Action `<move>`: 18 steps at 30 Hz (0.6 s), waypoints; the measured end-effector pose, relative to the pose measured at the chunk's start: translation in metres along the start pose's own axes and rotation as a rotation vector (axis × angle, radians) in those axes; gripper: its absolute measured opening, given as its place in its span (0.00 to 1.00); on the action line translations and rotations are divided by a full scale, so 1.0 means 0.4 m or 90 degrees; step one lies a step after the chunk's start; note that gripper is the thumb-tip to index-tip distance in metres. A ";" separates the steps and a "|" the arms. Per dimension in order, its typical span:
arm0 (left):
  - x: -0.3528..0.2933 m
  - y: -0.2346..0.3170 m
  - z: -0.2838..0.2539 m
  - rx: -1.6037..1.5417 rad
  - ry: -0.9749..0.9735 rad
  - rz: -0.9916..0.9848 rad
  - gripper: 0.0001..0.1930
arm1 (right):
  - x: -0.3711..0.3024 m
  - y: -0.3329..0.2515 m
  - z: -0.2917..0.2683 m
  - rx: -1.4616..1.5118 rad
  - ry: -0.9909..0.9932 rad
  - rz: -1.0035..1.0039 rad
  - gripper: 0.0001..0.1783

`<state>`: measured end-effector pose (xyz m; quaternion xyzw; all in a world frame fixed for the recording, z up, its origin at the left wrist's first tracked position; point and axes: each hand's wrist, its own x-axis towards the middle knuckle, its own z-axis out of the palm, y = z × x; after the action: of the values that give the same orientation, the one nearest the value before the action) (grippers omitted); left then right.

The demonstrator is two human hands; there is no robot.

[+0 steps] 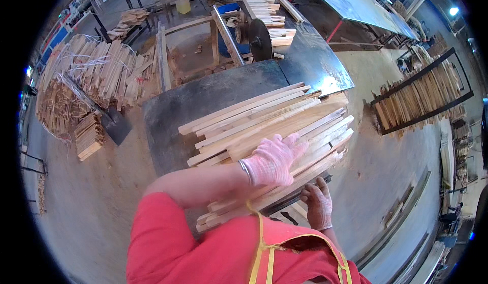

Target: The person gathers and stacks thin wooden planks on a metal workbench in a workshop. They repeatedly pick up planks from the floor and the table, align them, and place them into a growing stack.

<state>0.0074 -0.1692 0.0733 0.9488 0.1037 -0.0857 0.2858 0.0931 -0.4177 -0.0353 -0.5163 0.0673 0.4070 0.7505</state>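
A stack of long pale wooden slats lies slanted on the dark metal saw table. My left hand, in a pink knitted glove, rests flat on top of the near part of the stack. My right hand, in a worn glove, grips the near lower edge of the same stack from below at the table's front edge. A circular saw blade stands upright in the table at the far end.
More cut slats are piled beyond the blade. Heaps of wood offcuts lie on the sawdust floor to the left. A black metal frame full of slats stands on the right. A long grey bench runs at the back.
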 end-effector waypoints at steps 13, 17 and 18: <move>0.117 -0.394 -0.335 0.219 0.282 0.028 0.45 | 0.066 0.059 -0.014 -0.244 0.013 -0.034 0.32; 0.210 -0.502 -0.358 0.366 0.256 -0.016 0.46 | 0.089 0.089 -0.046 -0.254 0.038 -0.036 0.32; 0.232 -0.527 -0.346 0.380 0.233 -0.016 0.46 | 0.095 0.089 -0.043 -0.266 0.044 -0.042 0.32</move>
<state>0.0596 0.0939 0.0560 0.9888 0.1353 0.0558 -0.0288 0.0993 -0.4068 -0.0885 -0.6762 -0.0096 0.3696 0.6372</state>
